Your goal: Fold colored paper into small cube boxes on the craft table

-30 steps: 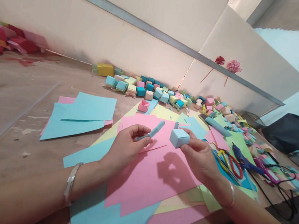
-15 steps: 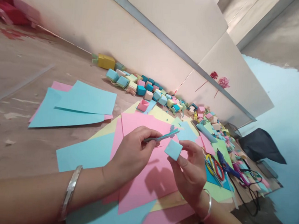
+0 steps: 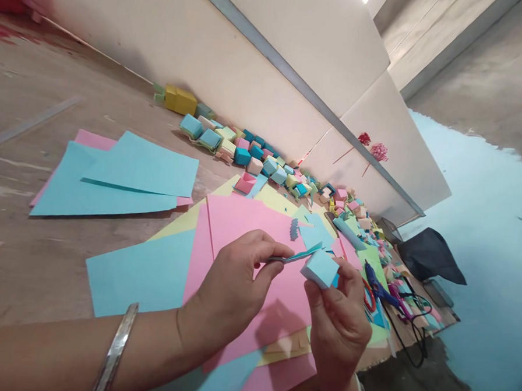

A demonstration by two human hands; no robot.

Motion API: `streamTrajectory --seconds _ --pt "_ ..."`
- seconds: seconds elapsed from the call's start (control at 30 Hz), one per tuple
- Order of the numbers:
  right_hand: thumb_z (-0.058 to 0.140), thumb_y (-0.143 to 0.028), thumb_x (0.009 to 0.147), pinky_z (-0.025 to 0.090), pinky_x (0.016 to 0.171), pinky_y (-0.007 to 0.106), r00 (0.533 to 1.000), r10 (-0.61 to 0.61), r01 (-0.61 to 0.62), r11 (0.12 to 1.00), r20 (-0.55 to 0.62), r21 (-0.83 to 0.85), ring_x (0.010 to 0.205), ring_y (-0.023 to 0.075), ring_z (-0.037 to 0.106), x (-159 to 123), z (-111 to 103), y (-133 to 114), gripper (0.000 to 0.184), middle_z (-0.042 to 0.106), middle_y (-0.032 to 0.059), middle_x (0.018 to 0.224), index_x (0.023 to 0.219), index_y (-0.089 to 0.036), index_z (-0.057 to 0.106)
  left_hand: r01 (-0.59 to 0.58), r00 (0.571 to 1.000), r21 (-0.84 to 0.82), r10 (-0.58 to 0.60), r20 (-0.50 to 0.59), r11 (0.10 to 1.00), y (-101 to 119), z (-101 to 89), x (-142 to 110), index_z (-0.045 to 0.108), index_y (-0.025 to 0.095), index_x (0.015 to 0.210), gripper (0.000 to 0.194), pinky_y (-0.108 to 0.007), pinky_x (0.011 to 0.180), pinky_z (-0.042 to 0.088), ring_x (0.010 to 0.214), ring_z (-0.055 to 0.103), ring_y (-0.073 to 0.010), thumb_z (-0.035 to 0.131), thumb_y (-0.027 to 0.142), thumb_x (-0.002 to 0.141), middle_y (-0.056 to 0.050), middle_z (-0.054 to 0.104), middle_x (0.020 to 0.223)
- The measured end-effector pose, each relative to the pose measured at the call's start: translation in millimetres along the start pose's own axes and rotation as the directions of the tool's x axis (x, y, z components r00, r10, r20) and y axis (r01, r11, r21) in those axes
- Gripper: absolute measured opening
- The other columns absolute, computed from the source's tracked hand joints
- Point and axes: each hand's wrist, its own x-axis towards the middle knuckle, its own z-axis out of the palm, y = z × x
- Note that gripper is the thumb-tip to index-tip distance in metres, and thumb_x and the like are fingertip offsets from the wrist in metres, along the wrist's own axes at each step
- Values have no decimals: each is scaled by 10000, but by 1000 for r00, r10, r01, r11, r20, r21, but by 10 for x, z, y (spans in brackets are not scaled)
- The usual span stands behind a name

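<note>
My left hand [image 3: 236,284] pinches a thin blue paper strip [image 3: 299,256] between thumb and fingers. The strip's free end points right and reaches close to the top of a light-blue paper cube [image 3: 321,268]; whether they touch I cannot tell. My right hand [image 3: 344,319] grips that cube by its lower right side with thumb and fingertips. Both hands are over stacked pink paper sheets [image 3: 251,218]. On the pink paper, just beyond the strip, lies a small grey-blue piece with a scalloped edge [image 3: 294,229].
Many small coloured paper boxes [image 3: 243,155] line the wall. Blue sheets [image 3: 144,163] lie at the left. A blue glue gun [image 3: 376,283] with a black cord and red-handled scissors [image 3: 369,297] rest right of my right hand. An open pink box [image 3: 245,183] sits behind the sheets.
The view has shifted slightly. Both hands have moved a little right and down in view. The cube has turned to show more of its side, and the strip's end is now closer to it.
</note>
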Motion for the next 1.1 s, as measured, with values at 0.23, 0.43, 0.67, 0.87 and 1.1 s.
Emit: streamTrajectory --seconds 0.23,0.43,0.67,0.87,1.1 --pt "625 -24 816 534 802 314 999 12 -13 1000 38 15 1083 193 538 5 37 -83 350 517 62 1131 1012 -294 732 154 988 -65 -155 -14 986 35 -4 10 746 227 910 195 -281 753 506 829 637 -159 601 153 804 -7 706 884" --pt "621 -18 819 541 799 298 999 36 -38 998 32 42 1076 182 551 -16 64 -83 344 505 60 1166 1008 -284 730 155 988 -112 -156 -2 981 66 -3 2 751 229 875 186 -300 800 519 862 654 -179 607 151 787 -12 722 892" --pt "598 -14 831 549 795 318 998 19 -23 998 63 63 1049 186 564 -10 65 -77 323 504 68 1131 990 -265 724 136 991 -127 -134 20 983 62 14 -26 748 244 854 168 -308 798 526 857 658 -186 610 173 788 -15 725 887" --pt "608 -15 824 539 829 329 996 32 -39 995 80 87 1088 198 548 -32 66 -51 342 507 63 1132 1018 -274 717 109 994 -146 -105 32 983 71 8 -25 748 247 861 178 -306 789 532 845 661 -186 611 162 783 -15 725 880" --pt "611 5 812 530 836 350 996 51 -62 987 76 151 1087 204 544 -35 84 -12 376 506 59 1147 1012 -294 719 124 992 -153 -117 52 980 76 15 -23 754 255 837 193 -302 781 528 825 658 -177 623 134 762 -6 723 865"
